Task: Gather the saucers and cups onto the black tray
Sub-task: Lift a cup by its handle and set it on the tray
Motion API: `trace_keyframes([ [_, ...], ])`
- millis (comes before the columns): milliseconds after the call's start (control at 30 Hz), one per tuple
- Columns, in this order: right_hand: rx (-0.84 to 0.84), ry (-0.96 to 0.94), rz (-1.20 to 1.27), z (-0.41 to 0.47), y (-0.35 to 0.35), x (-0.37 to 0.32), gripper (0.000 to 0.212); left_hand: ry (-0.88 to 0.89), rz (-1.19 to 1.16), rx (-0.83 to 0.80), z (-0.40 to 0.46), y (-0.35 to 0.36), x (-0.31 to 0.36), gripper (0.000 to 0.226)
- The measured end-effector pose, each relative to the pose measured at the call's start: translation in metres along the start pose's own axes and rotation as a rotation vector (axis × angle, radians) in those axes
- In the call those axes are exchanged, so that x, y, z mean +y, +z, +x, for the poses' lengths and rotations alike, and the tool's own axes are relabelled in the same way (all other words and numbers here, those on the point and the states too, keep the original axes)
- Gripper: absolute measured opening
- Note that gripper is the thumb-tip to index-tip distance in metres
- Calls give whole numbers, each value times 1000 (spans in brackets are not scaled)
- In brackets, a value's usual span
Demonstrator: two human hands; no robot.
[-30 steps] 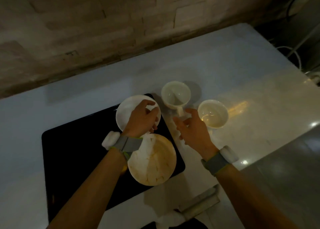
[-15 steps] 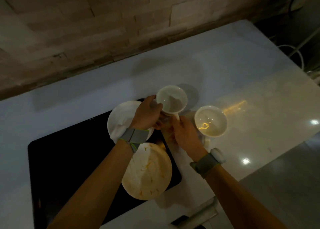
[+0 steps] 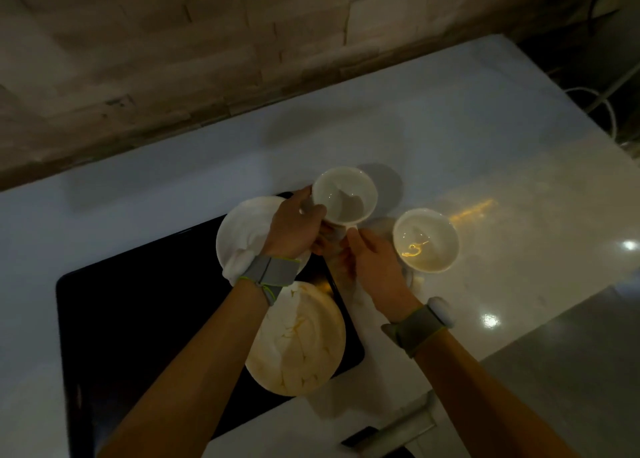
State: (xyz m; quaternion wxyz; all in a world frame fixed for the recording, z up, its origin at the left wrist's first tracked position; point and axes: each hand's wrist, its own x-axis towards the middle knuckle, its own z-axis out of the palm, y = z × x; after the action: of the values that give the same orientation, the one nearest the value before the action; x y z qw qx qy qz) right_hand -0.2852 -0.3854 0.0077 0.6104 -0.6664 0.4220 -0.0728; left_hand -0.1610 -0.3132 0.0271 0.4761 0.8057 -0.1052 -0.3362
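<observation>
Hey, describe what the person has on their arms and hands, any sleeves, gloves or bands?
Both forearms are bare, with no sleeves and no gloves. The left hand has a grey fabric wrist strap with a thin yellow-green cord and a white rounded pod on its outer side. The right hand has a matching grey strap carrying a white rounded pod. No rings are visible in this dim light.
</observation>
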Motion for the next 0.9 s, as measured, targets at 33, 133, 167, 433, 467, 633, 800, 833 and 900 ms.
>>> trace_keyframes([
  [33, 9, -7, 10, -2, 1, -1, 36, 3, -21, 2, -3, -2, 0, 52],
  [133, -12, -35, 65, -11, 6, -10, 38, 24, -73, 13, -15, -13, 4, 49],
  [167, -26, -48, 82, -14, 7, -13, 37, 34, -92, 14, -18, -16, 5, 48],
  [433, -120, -154, 114, -41, 35, -31, 36, 75, -184, 70, -49, -57, -2, 48],
  [467, -137, -165, 100, -45, 42, -33, 36, 67, -196, 78, -54, -66, -4, 48],
  [633, -203, -165, 112, -59, 64, -37, 36, 80, -210, 136, -71, -91, -19, 48],
  [800, -298, -165, 118, -78, 99, -38, 38, 70, -211, 216, -90, -125, -45, 47],
  [833, -305, -159, 124, -78, 102, -37, 37, 67, -206, 221, -91, -127, -47, 48],
  [900, -327, -144, 106, -84, 117, -37, 35, 58, -193, 247, -99, -140, -55, 48],
])
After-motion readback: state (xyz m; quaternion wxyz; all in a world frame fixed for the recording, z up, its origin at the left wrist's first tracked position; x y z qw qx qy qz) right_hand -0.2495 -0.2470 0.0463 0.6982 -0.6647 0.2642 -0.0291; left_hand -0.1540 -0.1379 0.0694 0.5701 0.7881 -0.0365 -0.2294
